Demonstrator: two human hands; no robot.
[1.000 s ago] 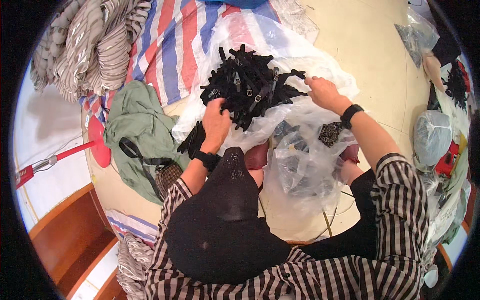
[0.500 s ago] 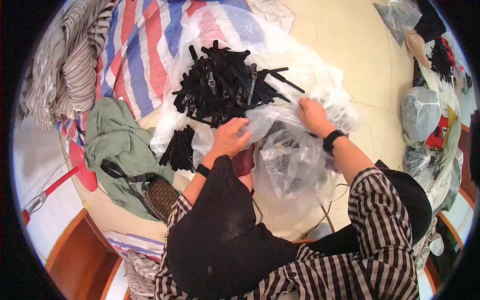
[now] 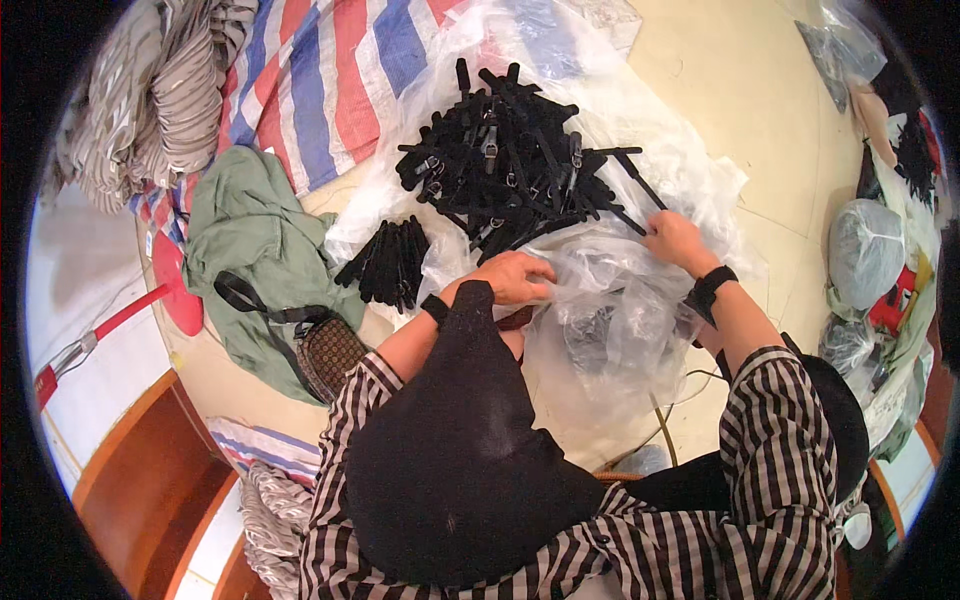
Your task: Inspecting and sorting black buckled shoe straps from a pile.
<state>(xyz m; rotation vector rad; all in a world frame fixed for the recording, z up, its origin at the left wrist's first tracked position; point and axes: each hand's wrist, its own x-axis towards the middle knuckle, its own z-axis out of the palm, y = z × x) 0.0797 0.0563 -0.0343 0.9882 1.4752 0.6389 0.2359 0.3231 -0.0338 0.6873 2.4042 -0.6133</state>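
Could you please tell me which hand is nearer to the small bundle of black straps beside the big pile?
Left. The left hand is just right of the small bundle, not touching it; the right hand is much farther right.

Black straps [image 3: 520,160] heaped; left hand [image 3: 510,278] at bag [image 3: 605,345].

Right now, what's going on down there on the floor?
A person in a striped shirt has both hands near a heap of black straps, some buckled, on translucent sheeting. The right hand is at one strap's end; whether it grips is unclear. The left hand is by a clear plastic bag. A smaller black bunch lies left of the heap.
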